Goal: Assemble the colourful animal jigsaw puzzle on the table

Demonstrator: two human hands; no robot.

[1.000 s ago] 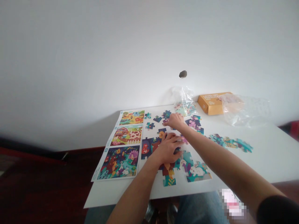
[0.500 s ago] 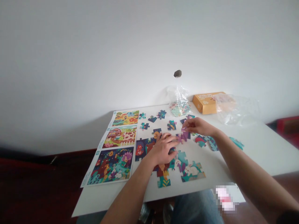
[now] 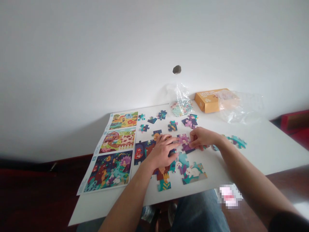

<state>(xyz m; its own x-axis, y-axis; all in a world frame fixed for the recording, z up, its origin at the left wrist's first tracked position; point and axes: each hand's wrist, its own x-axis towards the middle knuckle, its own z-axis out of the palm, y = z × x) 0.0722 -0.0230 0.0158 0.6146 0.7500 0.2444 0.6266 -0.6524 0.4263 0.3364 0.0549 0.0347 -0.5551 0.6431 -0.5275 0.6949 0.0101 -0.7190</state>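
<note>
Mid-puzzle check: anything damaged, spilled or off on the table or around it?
Only a small dark spot on the white wall above the clear bag: a hole or a mark, I cannot tell. On the table nothing is spilled or torn; the right hand pinches a purple piece.

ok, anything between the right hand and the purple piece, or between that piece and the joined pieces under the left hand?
Nothing visible. The right hand grips the purple piece at its right edge, and the left hand touches its other edge. The piece sits beside the joined pieces, no loose piece between.
</note>
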